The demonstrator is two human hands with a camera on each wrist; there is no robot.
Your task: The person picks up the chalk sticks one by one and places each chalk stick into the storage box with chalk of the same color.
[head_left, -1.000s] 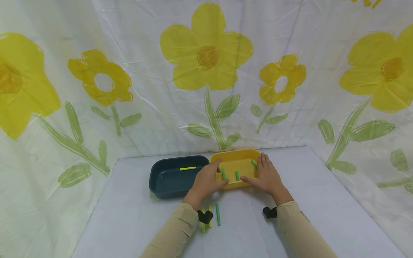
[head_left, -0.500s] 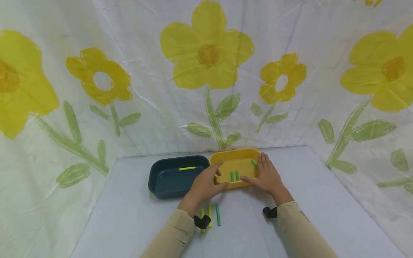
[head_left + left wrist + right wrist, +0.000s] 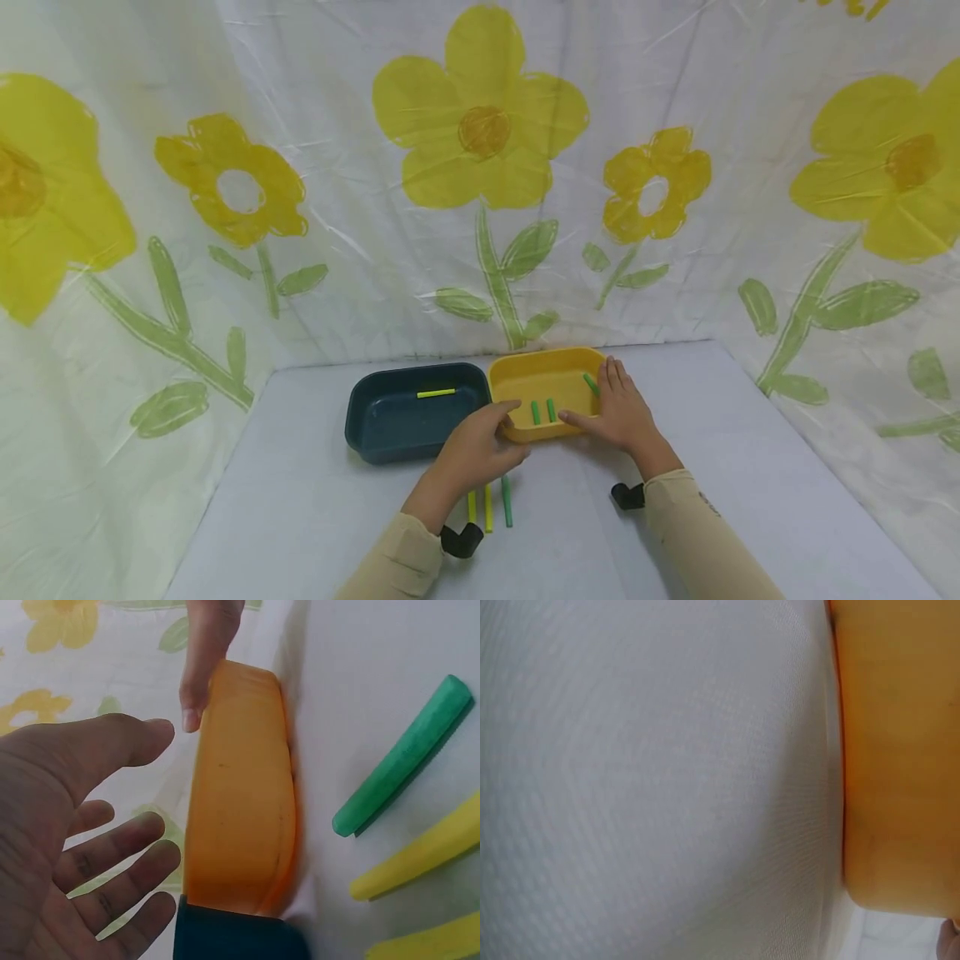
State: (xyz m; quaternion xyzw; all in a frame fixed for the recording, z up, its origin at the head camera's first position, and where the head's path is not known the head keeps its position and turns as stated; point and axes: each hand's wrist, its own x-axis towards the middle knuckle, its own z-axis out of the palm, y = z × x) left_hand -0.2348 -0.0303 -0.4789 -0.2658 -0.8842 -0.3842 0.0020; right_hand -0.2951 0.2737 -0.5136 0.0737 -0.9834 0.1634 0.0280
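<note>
Yellow plastic tray (image 3: pixel 525 379) sits at the middle of the frame on your white bench (image 3: pixel 750 500), its left wall touching the dark blue plastic tray (image 3: pixel 382 417) beside it. Your right hand (image 3: pixel 618 412) lies along the yellow tray's right side, fingers straight against the wall and the thumb on the near rim, so its grip is flat and wide. Your left hand (image 3: pixel 476 450) hovers at the tray's near left corner with fingers spread and relaxed; the left wrist view shows that palm (image 3: pixel 52 847) open and holding nothing, apart from the tray wall (image 3: pixel 240 795). Three short green sticks (image 3: pixel 543 411) lie inside the yellow tray, and one yellow-green stick (image 3: pixel 437 392) lies in the blue one. Below your left hand, two yellow sticks (image 3: pixel 487 507) and a green stick (image 3: pixel 507 502) lie side by side on the bench
</note>
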